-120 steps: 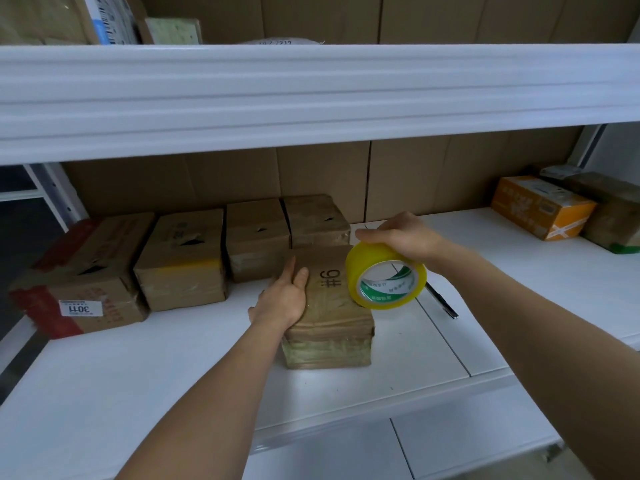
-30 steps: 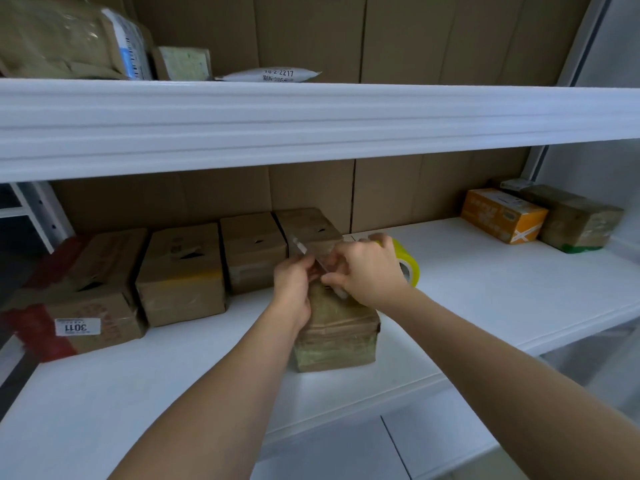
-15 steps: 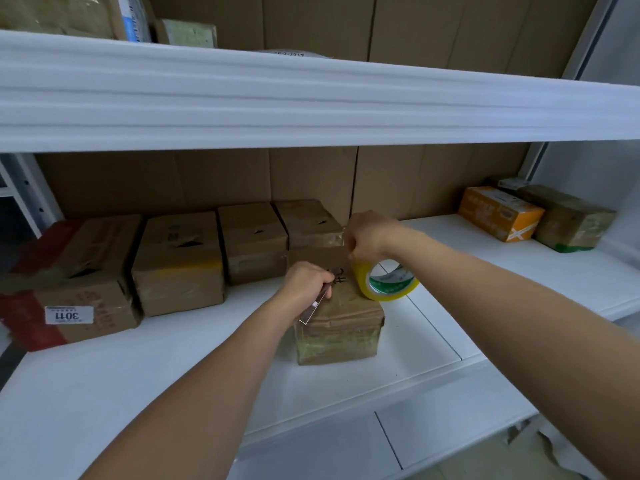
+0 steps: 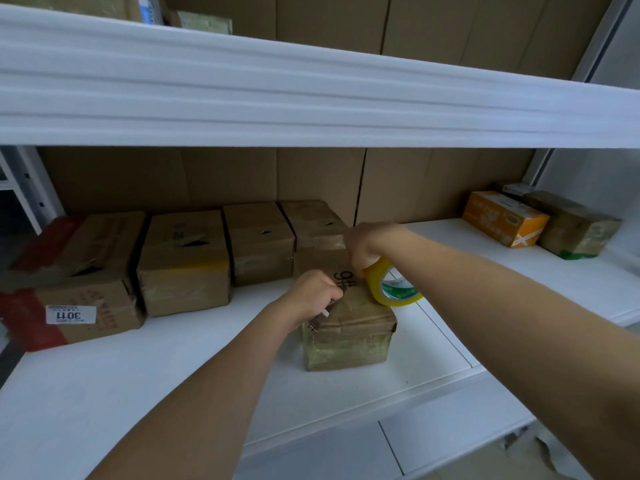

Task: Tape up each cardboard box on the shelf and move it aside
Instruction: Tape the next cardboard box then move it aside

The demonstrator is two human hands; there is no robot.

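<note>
Two bare hands work over a small cardboard box (image 4: 349, 327) that stands near the front edge of the white shelf (image 4: 138, 375), apart from the others. Its top carries the mark "9#". The left hand (image 4: 313, 294) is curled round a small cutter (image 4: 320, 315) whose lower end pokes out below the fist, resting against the box's top left edge. The right hand (image 4: 367, 245) grips a yellow roll of tape (image 4: 391, 285) from above, holding it upright on the far right part of the box top.

Four more cardboard boxes stand in a row along the back wall: a large one with red tape and a "3011" label (image 4: 72, 282) at the far left, a second box (image 4: 183, 261) beside it, a third box (image 4: 259, 242), and a fourth box (image 4: 313, 223) just behind the one being handled. Far to the right sit an orange box (image 4: 504, 218) and a brown parcel (image 4: 575, 228), touching each other. An upper shelf (image 4: 311, 98) crosses the view, with a few packages on it only partly visible
</note>
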